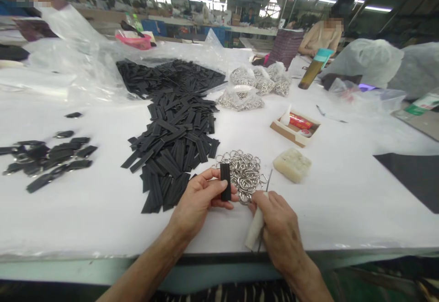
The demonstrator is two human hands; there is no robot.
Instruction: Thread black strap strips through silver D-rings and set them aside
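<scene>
My left hand [200, 199] pinches a short black strap piece [225, 181] upright between thumb and fingers. My right hand [277, 224] is closed around a white-handled tool [254, 229] whose thin metal tip [268, 181] points up toward a pile of silver metal rings [243, 169]. Its fingertips touch the near edge of that ring pile. A large heap of black strap pieces [174, 142] lies just left of the rings, within reach of my left hand.
A yellowish sponge block [292, 164] sits right of the rings. Behind it are a small cardboard tray [295, 127], bags of rings [254, 87], a bottle [312, 71]. Finished black pieces [44, 158] lie far left. A seated person [320, 37] works at the far right.
</scene>
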